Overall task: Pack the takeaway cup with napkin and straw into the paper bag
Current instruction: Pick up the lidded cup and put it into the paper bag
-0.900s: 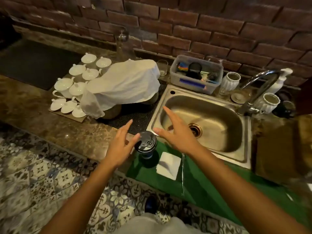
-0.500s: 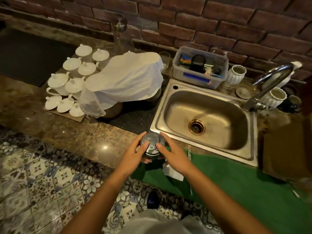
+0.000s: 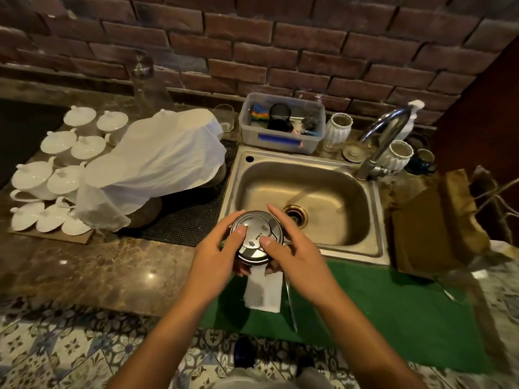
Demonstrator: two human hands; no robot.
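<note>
The takeaway cup [image 3: 254, 234], dark with a black plastic lid, is lifted above the counter's front edge near the sink. My left hand [image 3: 216, 254] grips its left side and my right hand [image 3: 292, 254] grips its right side, both thumbs pressing on the lid. Just below the cup, a white folded napkin [image 3: 264, 292] lies on the green mat [image 3: 379, 310]. A clear wrapped straw [image 3: 290, 303] lies beside the napkin on its right. The brown paper bag [image 3: 438, 220] lies flat on the counter right of the sink.
A steel sink [image 3: 303, 197] with its tap [image 3: 379, 141] sits behind the cup. To the left are white lidded cups [image 3: 56, 175] and a white cloth [image 3: 157, 167] over dishes. A plastic tub [image 3: 280, 122] and white vases [image 3: 338, 130] stand against the brick wall.
Both hands went from open beside the cup to gripping it. The cup has risen off the green mat toward the camera, uncovering the napkin below.
</note>
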